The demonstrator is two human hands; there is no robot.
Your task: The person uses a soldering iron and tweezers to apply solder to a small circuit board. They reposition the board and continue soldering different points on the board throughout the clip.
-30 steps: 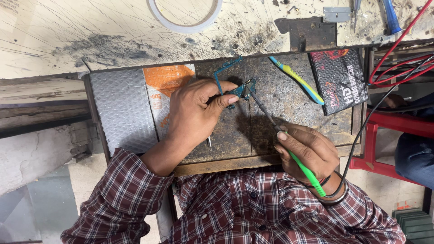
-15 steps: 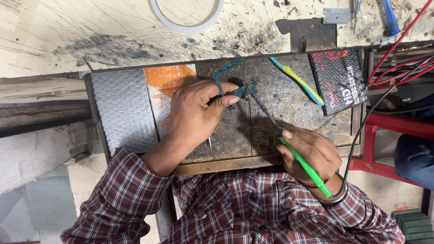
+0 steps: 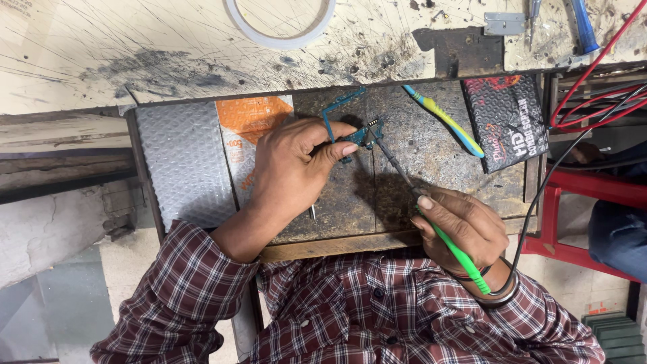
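My left hand (image 3: 293, 168) pinches a small blue-green circuit board (image 3: 357, 137) between thumb and fingers, holding it just above a dark, worn work plate (image 3: 418, 148). A thin blue flex strip (image 3: 337, 108) sticks up from the board. My right hand (image 3: 465, 226) grips a soldering iron with a green handle (image 3: 461, 253). Its thin dark shaft (image 3: 394, 165) reaches up and left, with the tip touching the board's right edge.
A yellow and blue toothbrush (image 3: 445, 120) lies on the plate beside a black textured pack (image 3: 509, 121). A roll of white tape (image 3: 280, 23) sits on the scratched bench top. Red and black cables (image 3: 593, 87) run at right, above a red stool (image 3: 579, 202).
My right hand has shifted slightly along the green handle while the iron's tip stays at the board. My left hand keeps the board in the same place.
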